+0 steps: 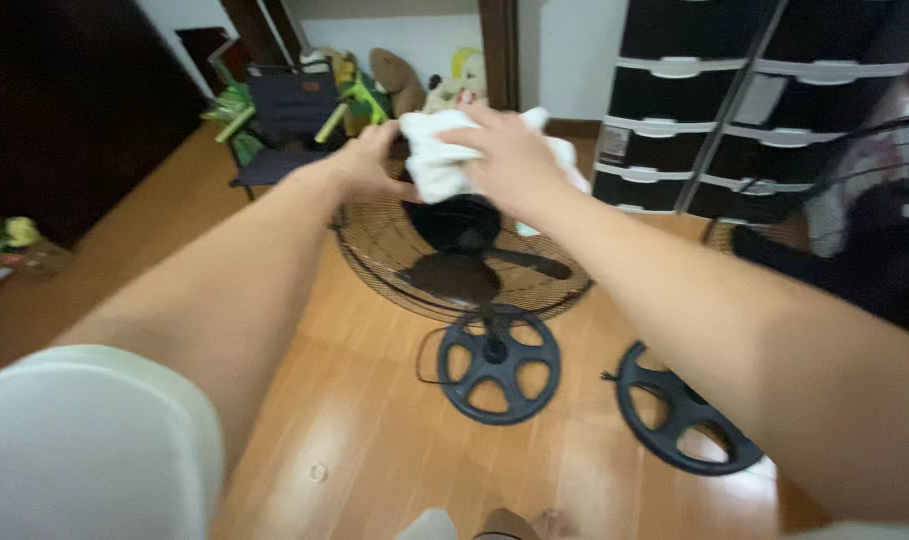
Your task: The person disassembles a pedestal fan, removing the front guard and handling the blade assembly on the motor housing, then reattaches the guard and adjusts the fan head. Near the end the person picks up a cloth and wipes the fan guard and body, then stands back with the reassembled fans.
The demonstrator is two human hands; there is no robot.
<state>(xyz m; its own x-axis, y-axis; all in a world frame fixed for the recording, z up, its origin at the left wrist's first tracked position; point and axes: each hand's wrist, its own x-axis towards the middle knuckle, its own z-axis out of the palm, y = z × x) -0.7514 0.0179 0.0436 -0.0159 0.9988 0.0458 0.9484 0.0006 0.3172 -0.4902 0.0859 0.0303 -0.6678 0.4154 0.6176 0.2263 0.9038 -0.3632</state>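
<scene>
- A white cloth (pixel 445 150), bunched up, sits between the two hands, pressed on top of a black fan's motor housing (pixel 462 222).
- The right hand (pixel 515 152) lies over the cloth with fingers curled down onto it, gripping it from above.
- The left hand (pixel 363 162) closes on the cloth's left edge, fingers bent around the fabric.
- Directly below the hands, the fan's dark blades (pixel 455 275) spread out inside the wire rear grille (pixel 375 245), whose front is off.
- Nearer the person than the hands, the fan's round spoked base (pixel 498 365) stands on the wooden floor (pixel 375 440), with a thin cord looping beside it.
- Down and right of the right hand, a second round spoked base (pixel 675 410) lies on the floor, partly hidden by the right forearm.
- Right of the right hand stands a black drawer unit (pixel 675 100) with pale handles.
- Beyond the left hand sits a dark folding chair (pixel 290 120), with plush toys (pixel 400 80) past it.
</scene>
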